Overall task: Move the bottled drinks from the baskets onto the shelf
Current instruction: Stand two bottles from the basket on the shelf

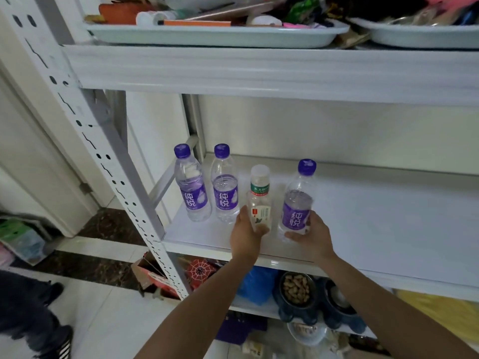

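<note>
Left hand grips the white-capped bottle, right hand the purple-labelled bottle, gripped low, likely to stand beside the shelved pair.

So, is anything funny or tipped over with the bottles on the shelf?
Nothing is spilled or tipped over. The odd one is the white-capped bottle with the green label: shorter than the far-left bottle, its neighbour and the right-hand bottle, all purple-capped. The right-hand bottle leans slightly while held.

White shelf, two upright purple-capped bottles at left.
</note>
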A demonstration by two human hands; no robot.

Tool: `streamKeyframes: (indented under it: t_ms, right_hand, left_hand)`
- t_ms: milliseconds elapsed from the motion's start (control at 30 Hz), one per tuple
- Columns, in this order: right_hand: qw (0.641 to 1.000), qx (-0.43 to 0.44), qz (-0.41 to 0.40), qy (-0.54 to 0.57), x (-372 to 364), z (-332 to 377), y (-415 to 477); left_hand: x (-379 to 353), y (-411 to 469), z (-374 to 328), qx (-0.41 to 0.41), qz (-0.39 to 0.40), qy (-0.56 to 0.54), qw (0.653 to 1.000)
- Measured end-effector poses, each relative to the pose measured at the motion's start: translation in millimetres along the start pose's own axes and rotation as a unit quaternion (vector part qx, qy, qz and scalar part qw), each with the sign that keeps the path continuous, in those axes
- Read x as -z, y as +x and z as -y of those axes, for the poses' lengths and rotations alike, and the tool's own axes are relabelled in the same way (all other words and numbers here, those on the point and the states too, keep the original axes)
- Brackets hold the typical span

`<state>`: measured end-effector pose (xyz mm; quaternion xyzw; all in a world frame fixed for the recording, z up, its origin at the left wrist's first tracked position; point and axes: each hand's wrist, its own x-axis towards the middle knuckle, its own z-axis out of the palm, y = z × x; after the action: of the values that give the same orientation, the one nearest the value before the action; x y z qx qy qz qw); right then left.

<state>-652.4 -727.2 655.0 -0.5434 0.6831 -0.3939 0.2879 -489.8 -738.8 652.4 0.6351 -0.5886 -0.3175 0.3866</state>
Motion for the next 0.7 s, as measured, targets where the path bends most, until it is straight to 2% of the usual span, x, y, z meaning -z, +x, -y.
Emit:
streamKeyframes:
  t_ms: [367,700]
  right_hand:
    - [0.999,-0.01,0.052,0.005,0.5,12.8,22.1]
    - [0.997,-0.018,0.076,0.01,2.2,15.2,24.1]
  left_hand:
    - [7.0,24.1,-0.6,0.026,0.039,0.058,0.997]
    - [3.5,29.5,-4.9,0.028,0.04,0.056,0.997]
